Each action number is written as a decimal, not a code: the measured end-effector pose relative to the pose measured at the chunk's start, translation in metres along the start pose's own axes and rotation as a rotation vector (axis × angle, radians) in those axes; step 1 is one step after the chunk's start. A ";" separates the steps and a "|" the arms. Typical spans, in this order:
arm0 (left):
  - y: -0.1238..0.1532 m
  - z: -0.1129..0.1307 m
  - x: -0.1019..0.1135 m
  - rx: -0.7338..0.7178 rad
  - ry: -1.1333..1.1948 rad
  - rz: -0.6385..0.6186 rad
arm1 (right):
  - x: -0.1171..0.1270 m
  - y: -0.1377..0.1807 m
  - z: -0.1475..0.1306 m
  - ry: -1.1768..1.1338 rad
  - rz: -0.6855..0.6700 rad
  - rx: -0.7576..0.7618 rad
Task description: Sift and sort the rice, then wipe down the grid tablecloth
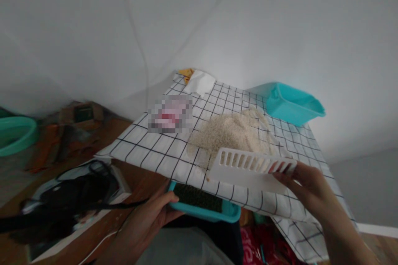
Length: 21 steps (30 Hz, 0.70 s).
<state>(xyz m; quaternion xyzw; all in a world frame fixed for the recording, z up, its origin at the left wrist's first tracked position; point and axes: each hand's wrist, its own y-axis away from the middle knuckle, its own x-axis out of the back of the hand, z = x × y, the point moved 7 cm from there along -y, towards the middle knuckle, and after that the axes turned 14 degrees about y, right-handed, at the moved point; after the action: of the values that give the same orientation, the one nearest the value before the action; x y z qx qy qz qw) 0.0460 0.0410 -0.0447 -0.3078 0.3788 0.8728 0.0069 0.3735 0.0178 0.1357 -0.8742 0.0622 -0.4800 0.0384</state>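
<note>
- Landmark: the pale granule heap (231, 132), spread on the grid-patterned cloth (146, 143).
- Far to the left of the heap, a green basin (18, 132) is placed (only partly in view).
- To the left of the heap and lower, a black item (74, 190) is laid on a white-edged support; its type cannot be told.
- To the near left of the heap, the left hand (157, 209) is clamped on the left end of the turquoise tray, thumb over the rim.
- Just left of the heap, a pink and red item (171, 114) is set on the cloth (masked by pixelation).
- Nearer than the heap, at the cloth's front edge, the turquoise tray (231, 211) is held; dark granular material (199, 196) is contained in it.
- At the heap's near side, the white slotted scoop (239, 177) is held; contact with the grains cannot be confirmed.
- Behind and right of the heap, a turquoise bin (295, 105) is stood on the cloth.
- To the near right of the heap, the scoop's right end is gripped by the right hand (307, 186) (well apart from the left).
</note>
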 end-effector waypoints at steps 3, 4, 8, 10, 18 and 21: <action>0.002 0.001 -0.003 0.004 0.020 -0.005 | -0.001 0.000 -0.001 -0.010 -0.012 -0.011; 0.003 0.000 -0.004 0.007 0.024 -0.009 | -0.001 -0.001 -0.001 -0.023 -0.014 -0.011; 0.002 -0.001 -0.002 -0.001 0.023 0.000 | -0.001 0.000 0.002 -0.072 0.003 -0.045; 0.001 -0.002 0.000 -0.001 0.017 0.017 | -0.003 0.001 0.005 -0.100 0.054 -0.092; 0.003 0.000 -0.003 0.002 0.007 0.005 | -0.058 0.002 -0.005 -0.261 0.130 -0.150; 0.005 0.002 -0.006 0.009 0.003 -0.011 | -0.062 0.002 0.000 -0.251 0.253 -0.207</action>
<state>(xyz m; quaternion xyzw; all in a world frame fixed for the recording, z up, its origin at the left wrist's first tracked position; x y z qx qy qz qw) 0.0482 0.0396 -0.0372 -0.3111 0.3808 0.8707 0.0127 0.3407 0.0251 0.0836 -0.9118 0.2150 -0.3496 0.0158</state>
